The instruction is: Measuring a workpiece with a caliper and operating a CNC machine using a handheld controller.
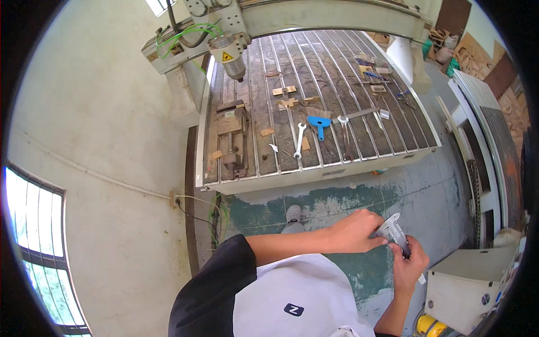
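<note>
Over the floor (252, 209), low and right of centre in the head view, a grey metal caliper (397, 235) is held up between two bare hands. The grip of the left hand (355, 231) pinches its wide upper end between thumb and fingers; the grip of the right hand (411, 264) is closed around the body, with the thin tail showing below the palm. It looks stiff and fairly light, probably smooth enough to slide a little in dry fingers. The pointed tips and the sliding part are likely its delicate places, so the body seems the safest hold, with a thumb on the slide. Whether anything sits between its tips cannot be made out.

Ahead is a slotted machine bed (314, 171) carrying a vise (230, 139), a wrench (300, 140), a blue scraper (319, 124) and wood scraps (284, 90). A machine head (228, 60) hangs above its far left part. Near the right forearm stands a pale cabinet (460, 283), which could crowd that elbow; the bed's front edge limits reaching forward.
</note>
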`<action>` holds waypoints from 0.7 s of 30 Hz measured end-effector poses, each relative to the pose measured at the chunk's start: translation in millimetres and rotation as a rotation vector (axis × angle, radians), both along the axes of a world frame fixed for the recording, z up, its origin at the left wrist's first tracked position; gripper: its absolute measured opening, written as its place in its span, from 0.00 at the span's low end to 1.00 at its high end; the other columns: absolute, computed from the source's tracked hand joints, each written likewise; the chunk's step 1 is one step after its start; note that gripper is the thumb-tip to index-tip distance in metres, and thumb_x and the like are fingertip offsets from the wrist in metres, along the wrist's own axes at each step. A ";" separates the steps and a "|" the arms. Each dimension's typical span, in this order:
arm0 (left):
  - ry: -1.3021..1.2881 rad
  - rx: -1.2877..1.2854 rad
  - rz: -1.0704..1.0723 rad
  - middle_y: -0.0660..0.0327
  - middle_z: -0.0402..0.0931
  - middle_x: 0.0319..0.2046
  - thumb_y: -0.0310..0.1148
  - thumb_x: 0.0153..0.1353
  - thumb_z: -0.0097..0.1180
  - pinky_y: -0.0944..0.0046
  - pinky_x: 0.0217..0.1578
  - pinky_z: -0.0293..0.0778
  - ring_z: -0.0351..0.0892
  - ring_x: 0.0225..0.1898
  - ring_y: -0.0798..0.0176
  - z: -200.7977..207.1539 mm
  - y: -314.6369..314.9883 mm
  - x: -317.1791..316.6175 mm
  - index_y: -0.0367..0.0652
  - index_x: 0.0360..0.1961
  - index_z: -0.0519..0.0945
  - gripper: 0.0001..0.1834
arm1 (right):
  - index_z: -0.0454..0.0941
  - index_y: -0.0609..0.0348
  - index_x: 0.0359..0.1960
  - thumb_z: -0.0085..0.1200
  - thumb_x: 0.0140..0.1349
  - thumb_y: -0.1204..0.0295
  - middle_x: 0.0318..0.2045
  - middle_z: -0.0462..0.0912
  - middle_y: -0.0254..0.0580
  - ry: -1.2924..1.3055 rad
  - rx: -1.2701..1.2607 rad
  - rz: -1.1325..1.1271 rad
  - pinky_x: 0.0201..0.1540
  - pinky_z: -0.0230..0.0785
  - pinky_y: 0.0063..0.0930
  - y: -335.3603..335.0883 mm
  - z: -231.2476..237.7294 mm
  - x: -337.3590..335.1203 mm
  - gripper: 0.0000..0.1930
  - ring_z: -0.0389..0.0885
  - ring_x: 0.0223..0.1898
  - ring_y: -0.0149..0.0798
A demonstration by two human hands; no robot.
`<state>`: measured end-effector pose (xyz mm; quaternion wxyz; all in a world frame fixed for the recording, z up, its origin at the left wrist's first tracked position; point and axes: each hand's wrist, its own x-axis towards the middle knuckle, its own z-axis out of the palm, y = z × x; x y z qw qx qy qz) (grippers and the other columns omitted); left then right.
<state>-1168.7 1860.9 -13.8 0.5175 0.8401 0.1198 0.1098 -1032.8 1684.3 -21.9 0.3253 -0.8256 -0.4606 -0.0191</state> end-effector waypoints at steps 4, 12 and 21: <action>-0.013 -0.018 0.116 0.44 0.78 0.30 0.37 0.52 0.63 0.53 0.34 0.74 0.79 0.34 0.43 -17.4 42.8 -20.1 0.30 0.39 0.76 0.20 | 0.77 0.67 0.35 0.72 0.41 0.69 0.27 0.81 0.50 0.078 -0.043 0.032 0.27 0.69 0.32 48.1 -1.6 -1.3 0.21 0.78 0.23 0.45; 0.384 0.153 0.328 0.43 0.78 0.33 0.42 0.55 0.59 0.48 0.40 0.73 0.78 0.39 0.40 -115.3 166.0 -99.5 0.32 0.37 0.77 0.21 | 0.78 0.69 0.32 0.70 0.42 0.72 0.18 0.77 0.43 0.454 -0.209 0.015 0.23 0.66 0.29 161.1 -46.7 12.8 0.18 0.72 0.19 0.34; 0.606 0.064 0.450 0.44 0.78 0.33 0.37 0.54 0.60 0.48 0.40 0.72 0.77 0.38 0.40 -163.0 235.6 -164.7 0.34 0.39 0.79 0.17 | 0.80 0.67 0.36 0.66 0.44 0.69 0.30 0.83 0.54 0.362 -0.315 -0.054 0.37 0.73 0.35 257.8 -200.4 65.3 0.18 0.83 0.33 0.49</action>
